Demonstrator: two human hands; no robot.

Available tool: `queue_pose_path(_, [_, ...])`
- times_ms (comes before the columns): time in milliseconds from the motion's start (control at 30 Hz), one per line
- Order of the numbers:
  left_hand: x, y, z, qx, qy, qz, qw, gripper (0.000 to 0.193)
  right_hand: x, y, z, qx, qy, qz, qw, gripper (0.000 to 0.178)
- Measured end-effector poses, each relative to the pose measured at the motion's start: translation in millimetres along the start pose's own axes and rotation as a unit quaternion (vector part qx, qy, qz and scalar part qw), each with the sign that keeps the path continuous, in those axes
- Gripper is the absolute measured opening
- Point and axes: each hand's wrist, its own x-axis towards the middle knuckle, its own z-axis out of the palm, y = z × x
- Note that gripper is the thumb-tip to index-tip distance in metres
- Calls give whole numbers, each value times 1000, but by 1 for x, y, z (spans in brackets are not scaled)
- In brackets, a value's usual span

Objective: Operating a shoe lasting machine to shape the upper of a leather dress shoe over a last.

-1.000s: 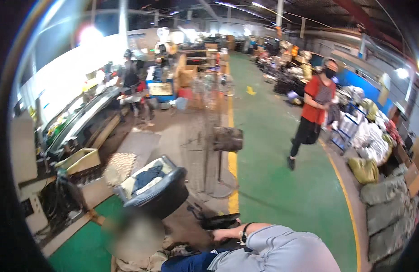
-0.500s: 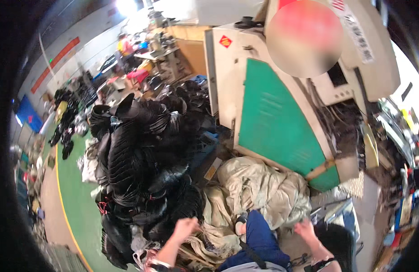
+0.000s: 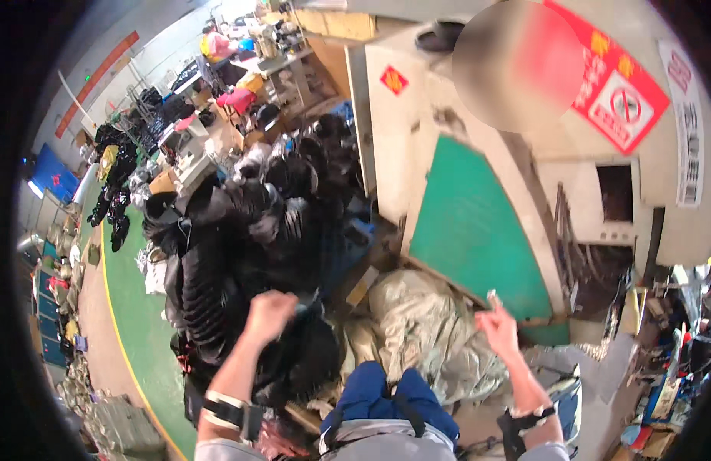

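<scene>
My left hand (image 3: 272, 316) is closed, held in front of the stacked black curved pieces (image 3: 205, 288); whether anything is in its fingers cannot be made out. On the other side, my right hand (image 3: 497, 329) is raised with its fingers curled. A small whitish thing (image 3: 491, 295) shows at its fingertips, too small to name. That hand is nearest to the crumpled beige cloth (image 3: 417, 323) and the lower part of the green panel (image 3: 478, 238). My hands are well apart from each other.
The pale machine housing (image 3: 394, 138) with the green panel stands ahead. Black pieces pile up to the left, beside a green floor strip (image 3: 129, 307) with a yellow line. Grey bundles (image 3: 121, 426) lie at lower left; tools and parts (image 3: 671, 376) crowd the right. A person (image 3: 215, 44) is far off.
Both hands have risen and moved forward, the left one also leftward in view. My view has shifted, showing more of the machine's right side. Both knees now show together.
</scene>
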Motion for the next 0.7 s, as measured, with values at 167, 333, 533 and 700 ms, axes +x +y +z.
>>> queue_pose_path(167, [86,46,49,-32,-85,14,996,39,71,-120,-30,144,33,80,986,38])
queue_pose_path(333, [236,90,23,-64,-60,120,989,40,163,-251,-65,61,91,-53,993,24])
queue_pose_path(533, [458,34,65,-117,38,191,974,27,282,-286,51,29,174,-170,969,26])
queue_pose_path(700, [549,50,91,-257,60,219,939,24,447,-337,107,-41,244,-173,953,50])
